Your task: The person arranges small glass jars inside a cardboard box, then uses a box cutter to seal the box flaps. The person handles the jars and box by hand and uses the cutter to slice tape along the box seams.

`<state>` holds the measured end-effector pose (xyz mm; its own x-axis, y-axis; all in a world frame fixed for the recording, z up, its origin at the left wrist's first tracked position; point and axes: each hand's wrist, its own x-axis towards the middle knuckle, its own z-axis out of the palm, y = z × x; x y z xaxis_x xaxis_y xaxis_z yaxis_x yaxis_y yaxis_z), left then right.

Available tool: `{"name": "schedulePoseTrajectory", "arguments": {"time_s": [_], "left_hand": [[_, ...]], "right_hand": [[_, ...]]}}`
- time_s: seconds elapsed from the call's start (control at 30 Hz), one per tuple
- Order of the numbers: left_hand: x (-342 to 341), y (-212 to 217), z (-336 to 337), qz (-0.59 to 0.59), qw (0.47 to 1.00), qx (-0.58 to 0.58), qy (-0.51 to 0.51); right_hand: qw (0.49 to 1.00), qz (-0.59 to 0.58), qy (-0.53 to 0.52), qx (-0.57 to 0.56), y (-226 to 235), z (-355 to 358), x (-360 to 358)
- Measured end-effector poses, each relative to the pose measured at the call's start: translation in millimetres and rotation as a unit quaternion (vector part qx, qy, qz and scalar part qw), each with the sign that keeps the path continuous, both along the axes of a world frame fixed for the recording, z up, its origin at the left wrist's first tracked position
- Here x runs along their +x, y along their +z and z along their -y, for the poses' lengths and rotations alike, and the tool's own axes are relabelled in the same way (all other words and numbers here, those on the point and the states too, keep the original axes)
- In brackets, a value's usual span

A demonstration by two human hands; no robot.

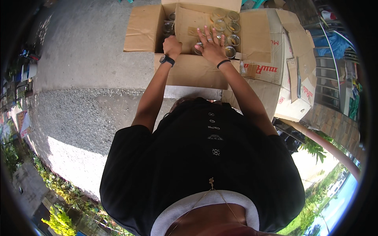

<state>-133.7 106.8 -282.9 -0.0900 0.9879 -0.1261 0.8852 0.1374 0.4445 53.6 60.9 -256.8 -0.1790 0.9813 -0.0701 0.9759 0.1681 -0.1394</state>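
An open cardboard box point(197, 70) stands in front of me with its flaps folded out. Clear glass jars point(234, 39) fill its right part, several of them in rows. More glass jars point(168, 27) show in a narrow column at the left. Between the two groups lies a flat brown cardboard sheet point(188, 21). My left hand point(172, 46) is closed at the box's near left, by the sheet's lower left corner; what its fingers grip is hidden. My right hand point(212, 48) lies with fingers spread over the jars and the sheet's right side, holding nothing.
Larger cardboard cartons point(262, 88) stand against the box on the right, with a metal rack point(328, 59) beyond them. Grey concrete floor point(90, 47) stretches to the left, with a rough gravelly strip point(71, 114) nearer me. Plants point(59, 220) grow at the lower left.
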Motion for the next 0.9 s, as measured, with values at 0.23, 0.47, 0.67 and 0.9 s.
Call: {"name": "schedulePoseTrajectory", "arguments": {"time_s": [0.23,0.47,0.67,0.9], "left_hand": [[20,18,8,-0.027,1.0,0.005,0.009],[41,40,22,-0.054,0.996,0.065,-0.034],[36,32,16,-0.082,0.995,0.052,-0.009],[-6,23,-9,-0.018,0.995,-0.094,0.004]], "right_hand": [[1.0,0.007,0.002,-0.004,-4,-2,-1],[1.0,-0.009,0.006,-0.009,-2,-3,1],[1.0,-0.012,0.005,-0.017,1,-4,1],[1.0,-0.019,-0.003,-0.021,4,-2,1]]}}
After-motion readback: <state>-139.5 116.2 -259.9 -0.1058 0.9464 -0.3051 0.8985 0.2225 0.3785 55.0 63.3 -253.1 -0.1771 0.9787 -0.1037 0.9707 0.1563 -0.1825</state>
